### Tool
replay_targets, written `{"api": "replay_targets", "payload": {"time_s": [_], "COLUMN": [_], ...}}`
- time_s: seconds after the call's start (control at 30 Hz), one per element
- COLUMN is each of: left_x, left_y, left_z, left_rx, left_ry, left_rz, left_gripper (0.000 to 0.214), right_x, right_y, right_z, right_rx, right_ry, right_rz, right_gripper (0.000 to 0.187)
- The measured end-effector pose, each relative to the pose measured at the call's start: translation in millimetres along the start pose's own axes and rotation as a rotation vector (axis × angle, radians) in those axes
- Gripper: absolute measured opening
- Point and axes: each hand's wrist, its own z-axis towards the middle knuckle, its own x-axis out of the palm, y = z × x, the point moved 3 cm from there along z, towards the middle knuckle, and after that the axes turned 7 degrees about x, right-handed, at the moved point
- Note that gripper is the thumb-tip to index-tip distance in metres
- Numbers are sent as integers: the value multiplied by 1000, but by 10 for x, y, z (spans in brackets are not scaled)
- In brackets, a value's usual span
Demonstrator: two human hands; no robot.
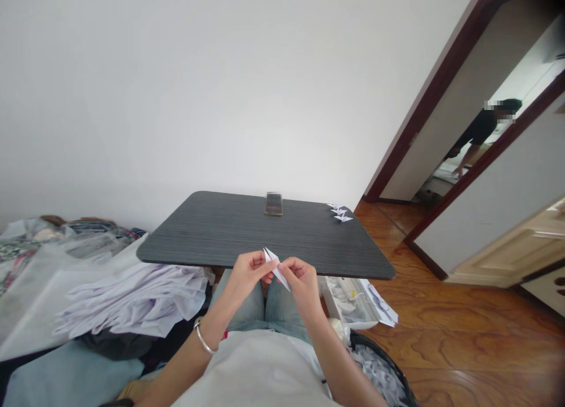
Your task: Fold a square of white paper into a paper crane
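A narrow piece of folded white paper [274,262], pointed at both ends, is held just in front of the table's near edge. My left hand [251,269] pinches its left side between thumb and fingers. From the other side, my right hand [301,276] grips the paper's lower right part, thumb on top. The upper end is split into two thin points. Several folded white paper cranes [341,213] stand in a short row at the right rear of the dark table [220,230].
A phone-like dark object [273,203] rests at the table's back edge. Stacked white sheets [141,298] lie at left. On the right are a white box [348,301], loose papers [380,304] and a black bin [384,372] of paper pieces. Another person [483,127] is beyond the doorway.
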Motion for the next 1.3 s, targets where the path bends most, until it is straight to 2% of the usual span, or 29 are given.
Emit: {"api": "replay_targets", "payload": {"time_s": [0.27, 0.57, 0.73, 0.87, 0.97, 1.03, 1.3], "left_x": [-11, -16, -7, -44, -57, -62, -61], "left_y": [51, 87, 148, 152, 113, 77, 26], "left_z": [27, 33, 34, 44, 51, 51, 21], "left_rx": [108, 179, 152, 111, 67, 57, 160], "left_ry": [11, -122, -127, -102, -22, -10, -166], "left_rz": [100, 92, 55, 10, 37, 63, 86], "left_gripper": [29, 31, 36, 46, 37, 31, 28], "right_x": [9, 74, 87, 46, -7, -32, -19], "right_y": [-20, -42, -22, -33, -42, -39, 24], "right_z": [-4, -41, -56, -25, 11, 28, 28], "right_rx": [9, 79, 31, 59, 75, 80, 165], "right_ry": [7, 97, 74, 109, 123, 117, 163], "right_rz": [-79, -24, -68, -98, -117, -111, 5], "right_gripper": [23, 26, 25, 25, 25, 25, 25]}}
